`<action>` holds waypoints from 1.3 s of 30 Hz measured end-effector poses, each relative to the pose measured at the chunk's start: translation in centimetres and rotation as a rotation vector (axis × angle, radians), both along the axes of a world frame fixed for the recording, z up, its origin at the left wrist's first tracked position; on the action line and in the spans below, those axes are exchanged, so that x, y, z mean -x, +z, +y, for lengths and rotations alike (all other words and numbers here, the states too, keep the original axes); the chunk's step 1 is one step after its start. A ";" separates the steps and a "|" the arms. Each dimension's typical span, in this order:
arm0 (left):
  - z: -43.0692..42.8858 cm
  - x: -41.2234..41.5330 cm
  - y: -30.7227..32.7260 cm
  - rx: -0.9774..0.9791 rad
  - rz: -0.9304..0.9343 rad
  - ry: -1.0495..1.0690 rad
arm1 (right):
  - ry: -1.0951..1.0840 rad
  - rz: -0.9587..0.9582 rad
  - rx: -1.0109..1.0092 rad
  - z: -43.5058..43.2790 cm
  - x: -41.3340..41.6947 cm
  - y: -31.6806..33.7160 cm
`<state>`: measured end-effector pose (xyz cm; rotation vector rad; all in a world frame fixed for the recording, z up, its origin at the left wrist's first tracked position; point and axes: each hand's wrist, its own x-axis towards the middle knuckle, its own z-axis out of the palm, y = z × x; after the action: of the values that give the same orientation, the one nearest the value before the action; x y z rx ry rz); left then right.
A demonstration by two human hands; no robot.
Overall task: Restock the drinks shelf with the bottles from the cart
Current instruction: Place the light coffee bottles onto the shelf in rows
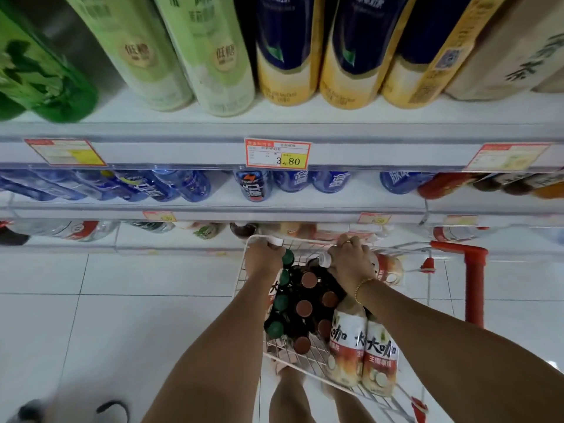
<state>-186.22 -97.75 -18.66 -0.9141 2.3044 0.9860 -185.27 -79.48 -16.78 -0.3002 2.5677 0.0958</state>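
A white wire cart (308, 241) with a red handle (474, 270) stands against the drinks shelf (274, 209). Inside it stand dark bottles with brown caps (304, 308) and green caps (280, 302). Two white-and-orange milk tea bottles (380, 361) lie at its near right corner. My left hand (264, 257) grips a white-capped bottle (276, 241) at the cart's far left; its label shows below my wrist. My right hand (351, 257) grips another white-capped milk tea bottle (389, 268), lying sideways across the cart's far right.
The top shelf holds green, pale green and yellow-and-blue bottles (287, 50). Blue bottles (254, 184) fill the shelf below, behind a 3.80 price tag (277, 154). The lowest shelf (171, 239) has mixed bottles. White floor tiles (122, 300) spread to the left; my feet are under the cart.
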 end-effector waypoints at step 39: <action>3.4 -3.1 59.5 -0.584 1.409 -0.151 | 0.002 0.974 1.552 8.8 -3.4 55.8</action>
<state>-183.11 -94.36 40.88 0.4099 2.5776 2.5580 -181.82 -70.72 39.02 -0.9432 2.8608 -2.2734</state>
